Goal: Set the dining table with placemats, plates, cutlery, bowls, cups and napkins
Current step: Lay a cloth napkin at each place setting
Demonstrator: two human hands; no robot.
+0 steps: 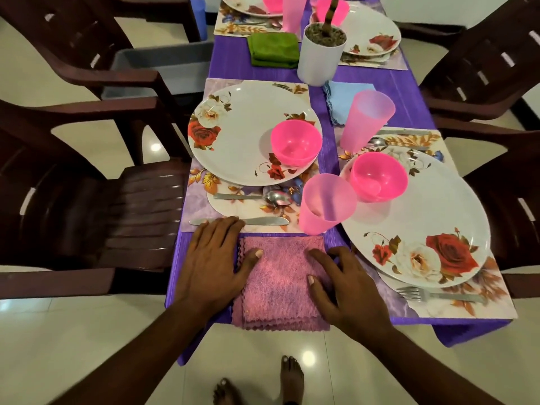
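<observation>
**Q:** Which step does the figure show?

**A:** Napkin placement. A folded pink napkin (282,280) lies at the near end of the desk (377,83), on the purple cloth just below the near-left placemat (201,200). The left hand (214,266) lies flat beside its left edge, fingers (226,226) straight and loosely spread, tips reaching the knife (263,221), thumb on the cloth's scalloped border. The right hand (347,285) rests on the napkin's right side, fingers gently bent, pressing rather than pinching. Neither hand grips anything.

**Q:** How complete is the setting?

**A:** Judged from the layout, nearly done. The near-left place has a floral plate (242,135), pink bowl (295,143), spoon (254,197), knife and pink cup (324,204). The near-right place has a plate (423,229), bowl (378,176), cup (365,121), fork (438,295) and a blue napkin (343,97). A green napkin (274,49) and a white plant pot (321,54) sit further up; the far settings are only partly in view.

**Q:** What does the next move call for?

**A:** Probably smoothing and squaring the napkin to the placemat edge, then lifting both hands straight off so the folded layers do not shift. The napkin's near edge overhangs the desk slightly, so a small push away from the person may be wise.
</observation>
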